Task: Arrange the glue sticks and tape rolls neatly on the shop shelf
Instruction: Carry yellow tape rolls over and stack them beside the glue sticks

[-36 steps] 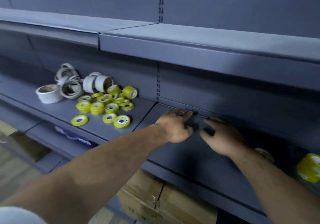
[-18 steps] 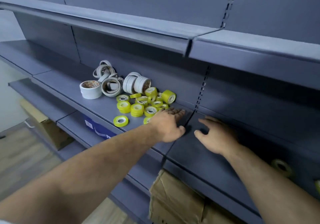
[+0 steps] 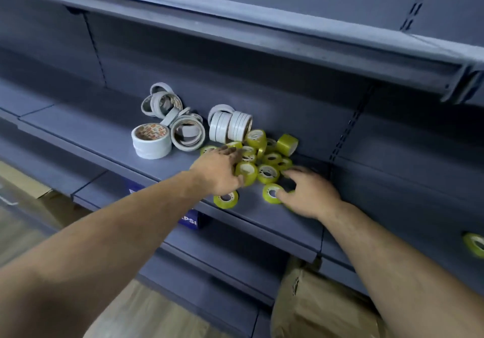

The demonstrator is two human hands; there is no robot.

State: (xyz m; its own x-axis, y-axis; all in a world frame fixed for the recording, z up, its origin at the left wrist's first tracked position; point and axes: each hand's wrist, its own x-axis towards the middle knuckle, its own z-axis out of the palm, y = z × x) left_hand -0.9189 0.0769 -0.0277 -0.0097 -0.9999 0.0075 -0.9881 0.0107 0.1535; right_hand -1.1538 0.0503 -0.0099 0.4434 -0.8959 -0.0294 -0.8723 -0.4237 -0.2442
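On the grey shelf (image 3: 86, 131) a loose heap of small yellow tape rolls (image 3: 267, 154) lies just beside a cluster of white tape rolls (image 3: 183, 125), some flat, some on edge against the back panel. The left hand (image 3: 217, 170) lies palm down on the heap's near-left side, fingers spread and touching one yellow roll (image 3: 246, 172), while the right hand (image 3: 309, 193) reaches in with fingertips on another flat roll (image 3: 271, 193). A further yellow roll (image 3: 226, 199) shows under the left wrist near the shelf's front edge, one more (image 3: 475, 243) lies far right, and brown cardboard (image 3: 314, 309) sits below.

Shelf (image 3: 86, 131) (grey) with tape rolls (image 3: 264, 154)
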